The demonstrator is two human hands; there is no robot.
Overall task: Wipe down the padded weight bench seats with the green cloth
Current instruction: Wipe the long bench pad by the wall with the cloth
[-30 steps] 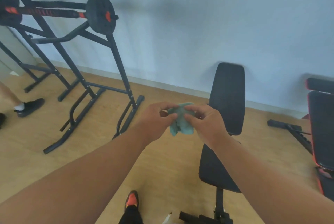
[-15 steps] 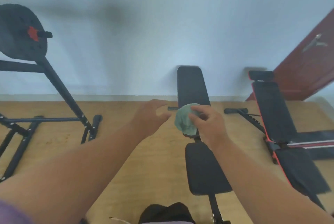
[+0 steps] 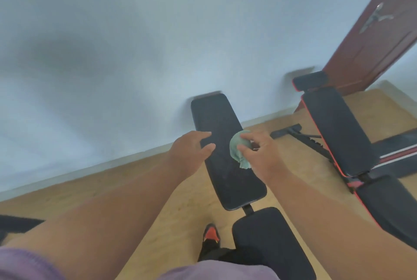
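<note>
Head view: black weight bench (image 3: 228, 166), long axis running from the near seat pad (image 3: 266, 232) away toward the wall (image 3: 135, 53), backrest end farthest. Right hand (image 3: 259, 155) pinches the bunched green cloth (image 3: 238, 151) over the backrest. Left hand (image 3: 191, 151) hovers beside, fingers spread loose, holding nothing.
</note>
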